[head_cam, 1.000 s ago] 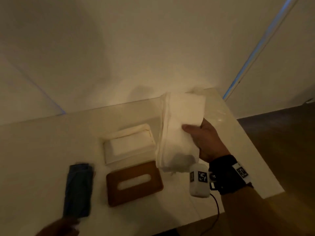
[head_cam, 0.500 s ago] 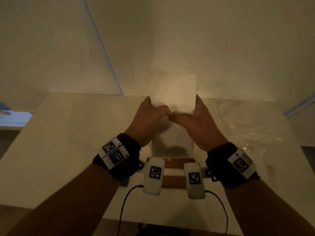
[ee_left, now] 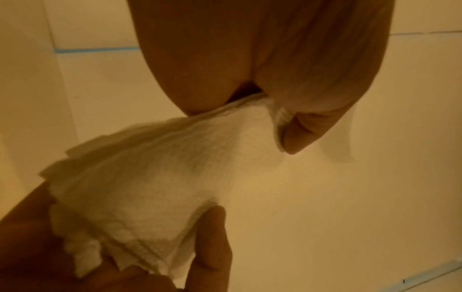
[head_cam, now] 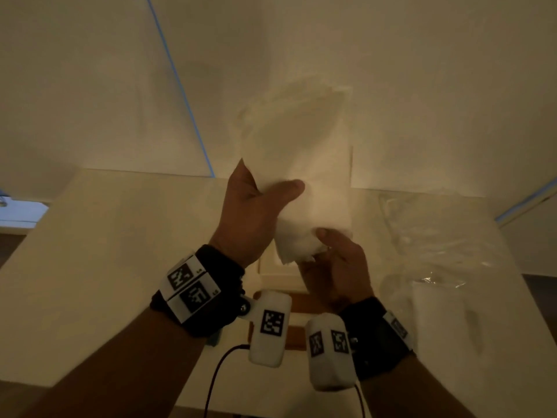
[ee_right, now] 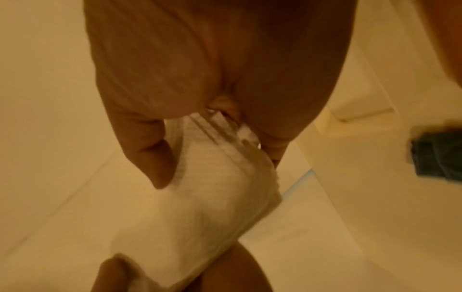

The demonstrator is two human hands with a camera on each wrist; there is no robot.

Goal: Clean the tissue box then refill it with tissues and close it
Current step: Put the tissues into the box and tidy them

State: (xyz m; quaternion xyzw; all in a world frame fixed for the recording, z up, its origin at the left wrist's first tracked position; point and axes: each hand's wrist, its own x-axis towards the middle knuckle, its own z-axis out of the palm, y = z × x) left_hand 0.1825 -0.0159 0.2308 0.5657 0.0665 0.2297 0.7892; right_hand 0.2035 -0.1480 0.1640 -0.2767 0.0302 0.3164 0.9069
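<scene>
Both hands hold the stack of tissues (head_cam: 313, 188) up above the bench (head_cam: 120, 251): left hand (head_cam: 253, 218) clamped round its side, right hand (head_cam: 337, 267) pinching the lower end, tissue box (head_cam: 280, 277) just below.

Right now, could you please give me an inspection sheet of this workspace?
Surface: pale table.
Job's things: tissue stack held upright above the open box; brown lid nearer, mostly hidden.
Clutter: clear plastic wrap at right; blue cloth.
Grippers: left hand grips the stack; right hand pinches its lower end.
Cables: wrist-camera cables hang off the near edge.
Surroundings: pale walls, blue tape.
</scene>
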